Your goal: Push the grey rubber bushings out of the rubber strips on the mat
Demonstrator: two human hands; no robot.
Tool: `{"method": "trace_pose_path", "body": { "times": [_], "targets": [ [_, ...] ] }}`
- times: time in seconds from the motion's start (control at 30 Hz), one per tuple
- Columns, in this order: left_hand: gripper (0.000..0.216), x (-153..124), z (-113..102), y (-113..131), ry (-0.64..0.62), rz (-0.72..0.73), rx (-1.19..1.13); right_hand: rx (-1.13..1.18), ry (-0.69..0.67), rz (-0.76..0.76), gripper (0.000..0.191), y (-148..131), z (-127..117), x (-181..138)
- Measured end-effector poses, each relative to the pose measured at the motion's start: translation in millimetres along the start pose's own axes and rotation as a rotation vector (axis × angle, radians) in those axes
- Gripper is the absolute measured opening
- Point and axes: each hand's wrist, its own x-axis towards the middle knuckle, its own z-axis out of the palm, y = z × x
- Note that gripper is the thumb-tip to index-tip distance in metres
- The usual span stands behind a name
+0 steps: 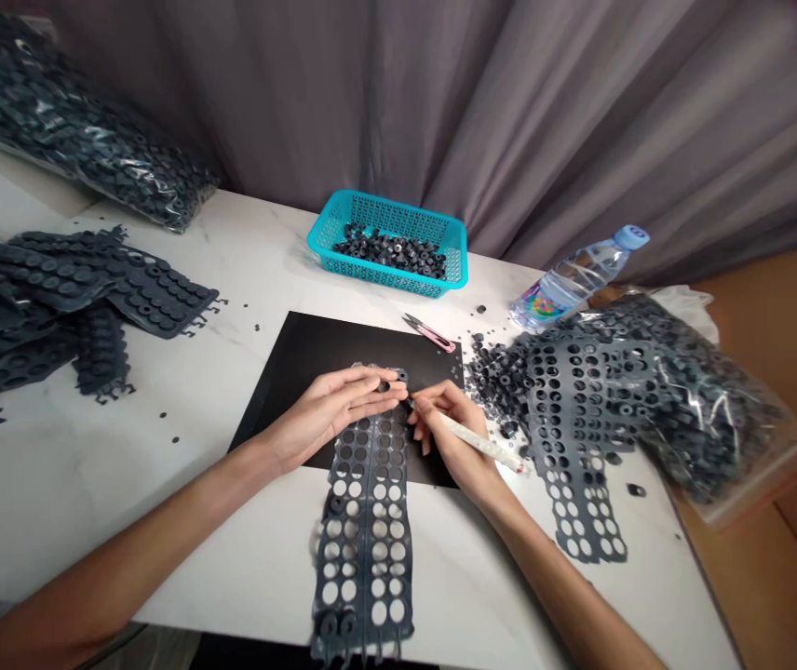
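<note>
A dark grey rubber sheet (pixel 365 540) full of round holes lies lengthwise in front of me, its far end on a black mat (pixel 315 358). My left hand (pixel 332 409) lies flat on the sheet's far end, fingers stretched and together. My right hand (pixel 451 433) is closed round a white pen-like tool (pixel 472 439), whose tip touches the sheet near a few rubber rings at its far edge.
A teal basket (pixel 329 244) of small rubber rings stands at the back. Pink snips (pixel 430 333) lie by the mat. Punched sheets (pixel 573 428), loose rings and a clear bag (pixel 712 419) of scrap lie right, with a water bottle (pixel 576 277). Unpunched sheets (pixel 56 298) are stacked left.
</note>
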Motion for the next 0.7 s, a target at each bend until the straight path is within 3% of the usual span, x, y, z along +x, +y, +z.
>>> {"method": "trace_pose_path", "body": {
  "times": [0.7],
  "targets": [
    [0.026,-8.6,13.0,5.1,-0.031,-0.007,-0.132,-0.123,-0.108,0.053,0.029,0.5,-2.6,-2.3]
  ]
}}
